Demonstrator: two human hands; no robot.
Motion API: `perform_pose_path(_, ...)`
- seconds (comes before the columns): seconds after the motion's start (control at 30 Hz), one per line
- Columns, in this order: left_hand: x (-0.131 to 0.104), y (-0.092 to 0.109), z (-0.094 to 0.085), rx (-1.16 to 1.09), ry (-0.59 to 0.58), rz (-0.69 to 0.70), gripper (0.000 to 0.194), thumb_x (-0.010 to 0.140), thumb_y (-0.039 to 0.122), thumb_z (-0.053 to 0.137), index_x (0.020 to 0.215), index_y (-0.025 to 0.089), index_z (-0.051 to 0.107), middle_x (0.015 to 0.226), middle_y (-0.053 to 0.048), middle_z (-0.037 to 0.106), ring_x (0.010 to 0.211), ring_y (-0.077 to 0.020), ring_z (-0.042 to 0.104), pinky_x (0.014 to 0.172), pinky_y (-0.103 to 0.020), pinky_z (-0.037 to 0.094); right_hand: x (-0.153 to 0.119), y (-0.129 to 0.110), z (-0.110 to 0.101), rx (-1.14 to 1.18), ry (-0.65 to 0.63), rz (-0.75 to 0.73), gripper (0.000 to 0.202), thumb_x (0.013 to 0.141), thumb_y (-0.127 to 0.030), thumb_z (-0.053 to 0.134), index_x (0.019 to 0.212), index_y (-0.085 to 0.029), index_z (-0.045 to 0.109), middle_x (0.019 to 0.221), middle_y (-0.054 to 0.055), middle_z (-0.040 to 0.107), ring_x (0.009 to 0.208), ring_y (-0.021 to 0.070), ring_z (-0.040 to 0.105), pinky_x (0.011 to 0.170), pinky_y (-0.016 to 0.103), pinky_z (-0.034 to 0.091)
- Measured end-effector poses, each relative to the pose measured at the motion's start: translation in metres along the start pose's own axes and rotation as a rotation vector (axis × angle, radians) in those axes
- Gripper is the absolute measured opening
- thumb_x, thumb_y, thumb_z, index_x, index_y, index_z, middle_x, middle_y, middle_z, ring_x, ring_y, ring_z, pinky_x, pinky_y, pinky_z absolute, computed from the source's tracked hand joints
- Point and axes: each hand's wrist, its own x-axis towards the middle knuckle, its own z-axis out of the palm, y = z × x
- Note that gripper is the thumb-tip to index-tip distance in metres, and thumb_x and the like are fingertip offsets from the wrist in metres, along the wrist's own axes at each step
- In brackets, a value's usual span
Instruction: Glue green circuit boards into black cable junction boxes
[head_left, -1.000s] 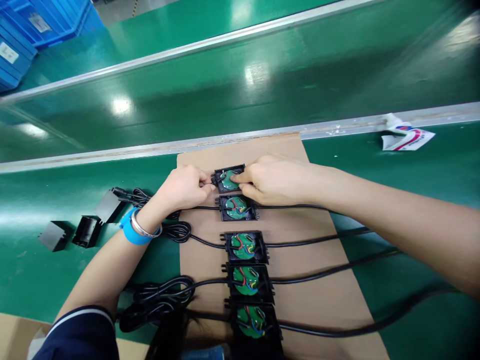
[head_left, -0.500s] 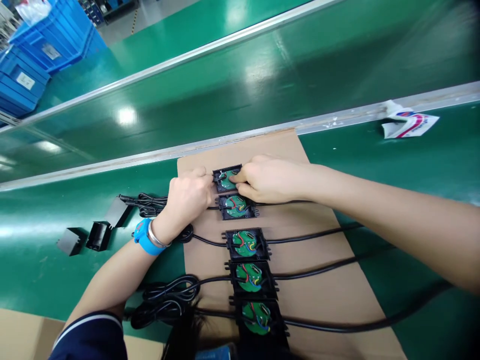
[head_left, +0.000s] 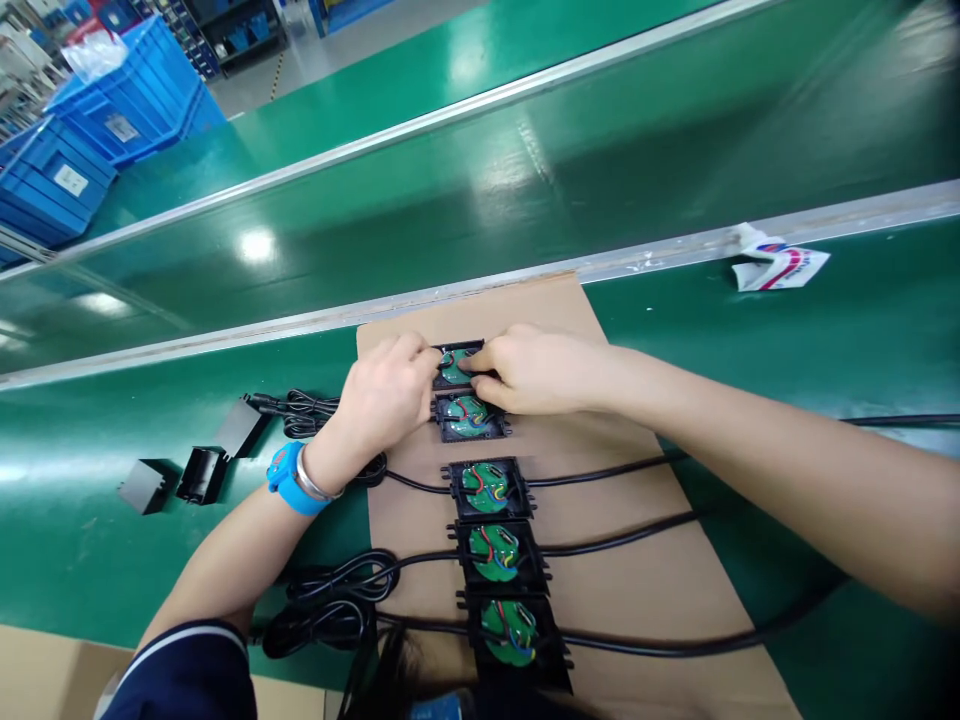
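Farthest in a column of black plastic housings is one with a green circuit board (head_left: 454,368) inside. My left hand (head_left: 394,392) is closed at its left edge, fingers curled and thumb side against the board's wires. From the right, my right hand (head_left: 544,370) grips the same housing, one fingertip on the board and the others at the side wall. Just below lies a second open housing (head_left: 471,416), partly under my right fingers. Three more housings follow nearer to me: one (head_left: 491,487), another (head_left: 501,555) and the nearest (head_left: 517,635), each with red, blue and yellow wires.
A cardboard sheet (head_left: 622,560) lies under the housings on the green table. Coiled black cables (head_left: 330,610) rest at left, near loose black covers (head_left: 202,474). A torn printed wrapper (head_left: 780,268) lies by the metal rail. Blue crates (head_left: 127,100) stand at far left.
My left hand has shifted slightly right, its fingers now over the left edge of the farthest housing. My right hand stays on that housing. The camera view has shifted a little.
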Motion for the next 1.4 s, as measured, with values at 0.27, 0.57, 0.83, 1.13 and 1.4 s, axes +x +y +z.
perform_pose_path(0.27, 0.004, -0.006, 0.019, -0.145, -0.026, 0.282, 0.026, 0.093, 0.009, 0.05, 0.111, 0.013, 0.068, 0.121, -0.012, 0.068, 0.105, -0.0235, 0.064, 0.088, -0.037, 0.049, -0.025, 0.021, -0.004, 0.172, 0.122, 0.07, 0.044, 0.08, -0.024, 0.051, 0.121, -0.014, 0.061, 0.092, 0.008, 0.075, 0.084, 0.0235, 0.068, 0.069, 0.032, 0.046)
perform_pose_path(0.57, 0.004, -0.001, 0.024, -0.155, -0.016, 0.307, 0.027, 0.091, 0.009, 0.052, 0.112, 0.011, 0.068, 0.123, -0.016, 0.069, 0.108, -0.0253, 0.065, 0.09, -0.039, 0.051, -0.02, 0.019, 0.01, -0.003, 0.195, -0.02, 0.023, 0.09, -0.023, 0.04, 0.092, -0.017, 0.062, 0.088, 0.011, 0.069, 0.078, 0.0217, 0.062, 0.071, 0.033, 0.044)
perform_pose_path(0.83, 0.003, 0.0, 0.027, -0.121, 0.001, 0.307, 0.026, 0.094, 0.01, 0.045, 0.109, 0.009, 0.067, 0.12, -0.015, 0.07, 0.105, -0.026, 0.064, 0.092, -0.038, 0.05, -0.006, 0.04, 0.048, -0.008, 0.44, -0.074, 0.029, 0.096, -0.023, 0.031, 0.08, -0.02, 0.055, 0.081, 0.011, 0.06, 0.074, 0.0202, 0.052, 0.071, 0.033, 0.046)
perform_pose_path(1.13, 0.015, 0.022, 0.008, -0.031, -0.096, 0.228, 0.035, 0.095, 0.009, 0.037, 0.117, 0.005, 0.063, 0.094, -0.014, 0.067, 0.089, -0.0257, 0.064, 0.079, -0.037, 0.047, -0.002, 0.03, 0.031, -0.255, 0.166, -0.065, 0.031, 0.091, -0.014, 0.037, 0.103, -0.016, 0.065, 0.092, 0.012, 0.066, 0.073, 0.0207, 0.054, 0.057, 0.033, 0.024)
perform_pose_path(1.4, 0.02, 0.026, 0.003, -0.038, -0.202, 0.143, 0.031, 0.091, 0.009, 0.045, 0.113, 0.008, 0.067, 0.108, -0.015, 0.064, 0.099, -0.027, 0.061, 0.084, -0.039, 0.05, -0.003, 0.042, 0.044, -0.084, 0.357, -0.105, 0.026, 0.094, -0.02, 0.041, 0.095, -0.015, 0.067, 0.097, 0.015, 0.061, 0.088, 0.0249, 0.053, 0.068, 0.034, 0.036)
